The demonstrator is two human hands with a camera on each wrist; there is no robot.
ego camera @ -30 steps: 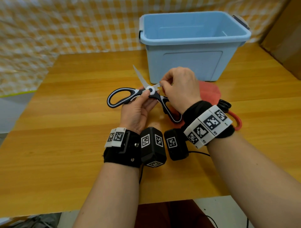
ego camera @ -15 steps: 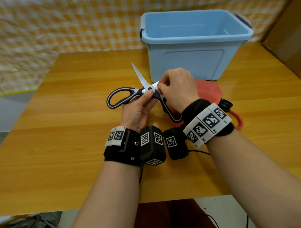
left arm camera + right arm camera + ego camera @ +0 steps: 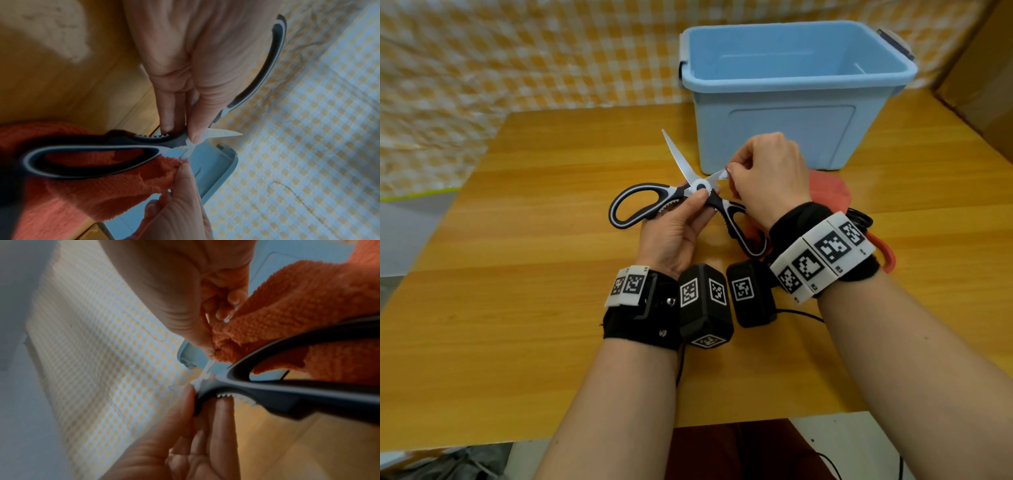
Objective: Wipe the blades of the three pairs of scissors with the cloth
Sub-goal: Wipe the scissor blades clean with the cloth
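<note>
Pinching black-and-white scissors (image 3: 690,197) at the pivot with left hand (image 3: 674,233), blades spread above the wooden table (image 3: 517,308); right hand (image 3: 767,178) clamped on orange cloth (image 3: 86,191) around one blade, beside blue bin (image 3: 784,113). No readable writing; only square coded wrist tags (image 3: 822,257).

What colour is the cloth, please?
The cloth is orange, seen best in the right wrist view.
</note>
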